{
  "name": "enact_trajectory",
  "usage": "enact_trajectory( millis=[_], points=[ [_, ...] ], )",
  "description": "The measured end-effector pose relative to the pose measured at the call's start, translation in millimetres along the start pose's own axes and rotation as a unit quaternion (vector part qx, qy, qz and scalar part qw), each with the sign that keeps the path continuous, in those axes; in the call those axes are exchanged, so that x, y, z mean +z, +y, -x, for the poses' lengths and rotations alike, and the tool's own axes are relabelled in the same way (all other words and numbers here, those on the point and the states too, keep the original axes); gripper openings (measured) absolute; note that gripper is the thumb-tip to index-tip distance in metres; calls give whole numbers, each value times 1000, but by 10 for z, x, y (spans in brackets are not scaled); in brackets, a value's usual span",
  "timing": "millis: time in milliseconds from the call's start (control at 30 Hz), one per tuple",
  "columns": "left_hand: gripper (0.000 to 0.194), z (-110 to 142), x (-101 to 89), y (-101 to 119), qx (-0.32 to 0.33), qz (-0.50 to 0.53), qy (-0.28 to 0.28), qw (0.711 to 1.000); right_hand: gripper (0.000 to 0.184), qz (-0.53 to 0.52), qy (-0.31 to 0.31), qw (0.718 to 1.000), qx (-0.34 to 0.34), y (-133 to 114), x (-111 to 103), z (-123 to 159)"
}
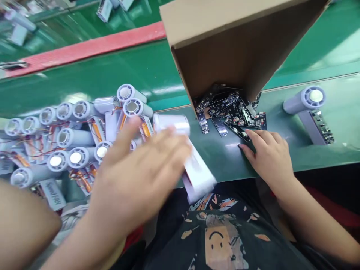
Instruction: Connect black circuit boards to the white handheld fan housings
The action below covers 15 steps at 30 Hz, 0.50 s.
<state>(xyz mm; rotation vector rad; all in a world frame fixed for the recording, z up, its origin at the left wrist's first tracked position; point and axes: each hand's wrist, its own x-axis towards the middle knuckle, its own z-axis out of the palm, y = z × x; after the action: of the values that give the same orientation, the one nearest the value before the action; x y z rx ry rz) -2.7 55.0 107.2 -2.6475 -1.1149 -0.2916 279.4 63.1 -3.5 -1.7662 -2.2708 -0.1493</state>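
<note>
My left hand (pixel 137 176) is blurred by motion and wraps round a pale lilac handheld fan body (pixel 194 165), which lies tilted over the near edge of the green bench (pixel 225 157). My right hand (pixel 267 153) rests on the bench with its fingers bent down onto a small black circuit board (pixel 243 137) at the near edge of a pile. That pile of black circuit boards (pixel 230 110) spills from the mouth of a tipped cardboard box (pixel 225 48).
A heap of lilac fan bodies (pixel 75 138) with red wires and labels fills the left of the bench. One finished fan (pixel 309 108) with a board in its handle lies at the right. A green conveyor (pixel 112 75) with a red strip (pixel 84 47) runs behind.
</note>
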Motion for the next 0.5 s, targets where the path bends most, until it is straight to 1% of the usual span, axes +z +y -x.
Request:
enact_trajectory(
  millis=[33,100,167,233,300,367,433,467,500],
  points=[
    [25,32,-37,146,27,26,-11,999,27,-2,1,1000,3,-24,35,-38],
    [18,63,-5,430,78,69,-15,994,18,-23,24,999,-1,-6,64,-70],
    [15,42,143,648,100,82,-36,991,16,-85,52,995,-18,45,35,-52],
    [16,-24,348,766,102,77,-42,991,13,-171,74,982,-17,71,-36,-7],
    [20,-119,548,792,89,64,-29,994,11,-244,84,966,-3,50,-122,48],
    [21,-219,694,759,74,48,-2,996,11,-288,88,954,10,7,-195,100],
    [21,-283,739,704,61,46,24,997,11,-315,90,945,21,-17,-242,151],
    [21,-285,715,678,56,64,33,996,12,-326,90,941,29,-14,-255,178],
    [21,-262,658,659,53,105,36,992,12,-336,89,937,40,-1,-261,209]
  ],
)
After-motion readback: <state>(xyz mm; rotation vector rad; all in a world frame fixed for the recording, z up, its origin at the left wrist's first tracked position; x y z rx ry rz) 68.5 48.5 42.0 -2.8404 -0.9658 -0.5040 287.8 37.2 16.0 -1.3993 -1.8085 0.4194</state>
